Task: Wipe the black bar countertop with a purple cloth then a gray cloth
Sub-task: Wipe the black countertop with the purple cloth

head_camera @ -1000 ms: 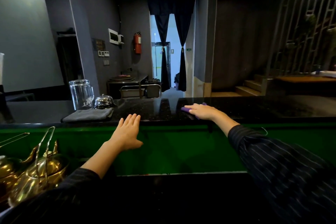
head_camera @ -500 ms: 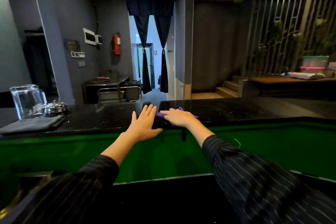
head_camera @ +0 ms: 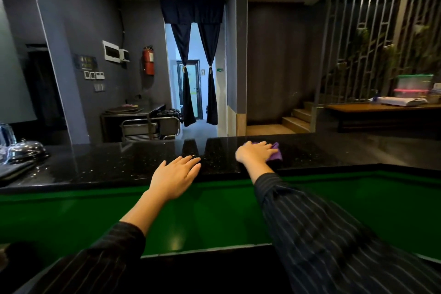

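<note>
The black speckled bar countertop runs across the middle of the view above a green front panel. My right hand lies flat on the purple cloth, pressing it onto the counter right of centre; only the cloth's right edge shows past my fingers. My left hand rests palm down at the counter's near edge, fingers apart, holding nothing. A folded gray cloth lies at the far left of the counter.
A metal call bell and a glass pitcher stand at the counter's far left, beside the gray cloth. Beyond the bar are a steel cart, steps and a wooden table.
My right hand has slid the purple cloth to the right along the counter. The view has turned right, so the bell, pitcher and gray cloth have shifted toward the left edge.
</note>
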The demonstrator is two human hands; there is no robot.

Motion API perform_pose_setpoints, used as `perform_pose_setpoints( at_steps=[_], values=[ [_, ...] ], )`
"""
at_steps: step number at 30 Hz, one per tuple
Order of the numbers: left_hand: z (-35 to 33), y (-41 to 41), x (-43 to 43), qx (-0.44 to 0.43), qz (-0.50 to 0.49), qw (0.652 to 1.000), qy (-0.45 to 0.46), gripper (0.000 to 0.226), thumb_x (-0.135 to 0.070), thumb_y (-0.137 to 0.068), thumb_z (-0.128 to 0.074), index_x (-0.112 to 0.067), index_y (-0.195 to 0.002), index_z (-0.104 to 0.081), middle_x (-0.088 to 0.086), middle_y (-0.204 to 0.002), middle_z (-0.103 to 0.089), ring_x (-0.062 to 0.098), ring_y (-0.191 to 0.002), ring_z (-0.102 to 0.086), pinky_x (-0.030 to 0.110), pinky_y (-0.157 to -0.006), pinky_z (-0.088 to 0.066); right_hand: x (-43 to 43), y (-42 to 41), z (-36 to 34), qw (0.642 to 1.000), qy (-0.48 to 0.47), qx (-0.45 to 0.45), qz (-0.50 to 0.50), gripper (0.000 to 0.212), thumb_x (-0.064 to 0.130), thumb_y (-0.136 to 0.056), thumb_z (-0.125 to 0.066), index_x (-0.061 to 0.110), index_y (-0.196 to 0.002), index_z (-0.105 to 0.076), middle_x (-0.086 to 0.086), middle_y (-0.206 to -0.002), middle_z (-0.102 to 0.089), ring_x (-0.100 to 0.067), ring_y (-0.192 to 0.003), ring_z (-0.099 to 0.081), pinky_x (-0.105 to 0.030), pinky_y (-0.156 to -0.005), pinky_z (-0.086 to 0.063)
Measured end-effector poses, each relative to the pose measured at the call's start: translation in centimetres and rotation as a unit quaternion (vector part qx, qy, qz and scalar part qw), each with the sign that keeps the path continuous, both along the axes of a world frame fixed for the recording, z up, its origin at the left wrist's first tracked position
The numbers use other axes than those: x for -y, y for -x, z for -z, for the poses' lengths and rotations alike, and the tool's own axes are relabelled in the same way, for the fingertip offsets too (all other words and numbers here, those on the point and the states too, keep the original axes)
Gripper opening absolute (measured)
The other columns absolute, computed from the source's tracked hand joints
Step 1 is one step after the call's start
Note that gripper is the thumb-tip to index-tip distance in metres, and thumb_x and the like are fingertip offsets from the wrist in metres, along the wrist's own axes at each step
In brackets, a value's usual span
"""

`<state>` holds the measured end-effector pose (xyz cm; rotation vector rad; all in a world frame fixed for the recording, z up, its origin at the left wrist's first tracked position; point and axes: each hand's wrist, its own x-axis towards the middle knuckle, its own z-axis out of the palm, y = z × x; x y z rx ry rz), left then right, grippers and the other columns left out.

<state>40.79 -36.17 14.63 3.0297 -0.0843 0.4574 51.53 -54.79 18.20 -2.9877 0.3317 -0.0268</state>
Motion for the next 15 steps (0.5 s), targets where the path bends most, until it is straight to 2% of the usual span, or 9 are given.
perform_pose_setpoints(
  at_steps=[2, 5, 7, 9, 11, 15],
  values=[
    [0.0, -0.1, 0.0, 0.006, -0.009, 1.0, -0.009, 0.048, -0.049, -0.099, -0.019, -0.04, -0.145, -0.027, -0.011, -0.156, -0.026, 0.014, -0.145, -0.021, 0.049, -0.117, -0.019, -3.0, -0.2, 0.0, 0.998, 0.008, 0.013, -0.056, 0.057, 0.042, -0.096, -0.039, 0.026, -0.15, -0.031, -0.023, -0.156, -0.022, -0.045, -0.143, -0.019, -0.062, -0.114, -0.013],
    [-0.1, 0.0, 0.0, 0.034, -0.014, 0.999, -0.022, 0.052, -0.054, -0.095, -0.019, -0.036, -0.141, -0.037, -0.008, -0.149, -0.04, 0.015, -0.138, -0.035, 0.043, -0.11, -0.031, -7.4, 0.5, 0.7, 0.974, -0.001, 0.033, -0.226, 0.051, 0.042, -0.096, -0.037, 0.033, -0.147, -0.036, -0.019, -0.156, -0.026, -0.041, -0.143, -0.023, -0.061, -0.114, -0.016],
    [-0.1, 0.1, 0.0, 0.051, -0.024, 0.998, -0.005, 0.052, -0.056, -0.094, -0.024, -0.029, -0.133, -0.045, -0.003, -0.136, -0.052, 0.017, -0.127, -0.047, 0.039, -0.101, -0.038, -8.6, 1.3, 0.8, 0.947, -0.011, 0.012, -0.32, 0.051, 0.045, -0.099, -0.028, 0.039, -0.15, -0.028, -0.013, -0.159, -0.023, -0.037, -0.145, -0.022, -0.06, -0.115, -0.013],
    [-0.3, 0.1, -0.1, 0.048, -0.043, 0.998, 0.018, 0.046, -0.052, -0.095, -0.032, -0.026, -0.131, -0.048, 0.0, -0.133, -0.054, 0.018, -0.124, -0.049, 0.037, -0.098, -0.039, -7.7, 1.1, 0.5, 0.93, -0.02, -0.017, -0.366, 0.052, 0.05, -0.1, -0.021, 0.043, -0.151, -0.021, -0.008, -0.161, -0.021, -0.035, -0.147, -0.02, -0.06, -0.116, -0.012],
    [-0.5, 0.1, 0.0, 0.033, -0.054, 0.998, 0.026, 0.046, -0.05, -0.096, -0.034, -0.026, -0.133, -0.046, -0.001, -0.138, -0.051, 0.018, -0.128, -0.046, 0.037, -0.1, -0.037, -5.0, 0.2, 0.3, 0.933, -0.025, -0.027, -0.359, 0.057, 0.061, -0.096, -0.016, 0.046, -0.151, -0.019, -0.004, -0.162, -0.018, -0.038, -0.148, -0.016, -0.065, -0.114, -0.011],
    [-0.6, 0.1, 0.0, 0.006, -0.05, 0.999, 0.017, 0.051, -0.052, -0.097, -0.028, -0.032, -0.144, -0.033, -0.003, -0.149, -0.039, 0.018, -0.141, -0.03, 0.04, -0.11, -0.03, 3.1, -3.3, 0.4, 0.968, -0.04, -0.024, -0.246, 0.068, 0.072, -0.09, -0.016, 0.044, -0.151, -0.018, 0.002, -0.164, -0.012, -0.038, -0.149, -0.005, -0.074, -0.107, -0.007]
  ],
)
